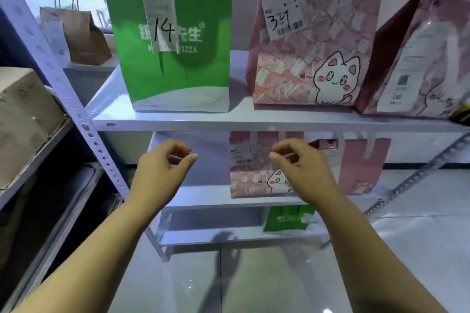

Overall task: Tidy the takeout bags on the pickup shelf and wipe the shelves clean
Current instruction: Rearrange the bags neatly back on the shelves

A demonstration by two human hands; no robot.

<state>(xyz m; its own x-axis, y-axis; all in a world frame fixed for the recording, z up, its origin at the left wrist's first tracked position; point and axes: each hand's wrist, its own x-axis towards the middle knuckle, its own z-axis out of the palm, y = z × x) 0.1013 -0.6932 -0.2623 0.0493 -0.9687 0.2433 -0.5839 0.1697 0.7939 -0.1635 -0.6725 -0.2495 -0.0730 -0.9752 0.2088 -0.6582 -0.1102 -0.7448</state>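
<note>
A tall green pizza bag (178,68) with a slip marked 14 stands on the upper white shelf (229,122). To its right stands a pink cat bag (312,58) labelled 34, then another pink bag (417,63) turned at an angle. On the shelf below stand a pink cat bag (256,173) and a plain pink bag (361,168). A small green bag (288,218) sits on the lowest shelf. My left hand (162,165) and my right hand (302,162) hover in front of the middle shelf, fingers loosely curled, holding nothing.
A brown paper bag (81,35) stands on a shelf at the back left. A cardboard box (23,119) rests on a grey rack at the left. The perforated upright post (76,109) runs diagonally beside my left hand. Pale tiled floor (419,249) lies below.
</note>
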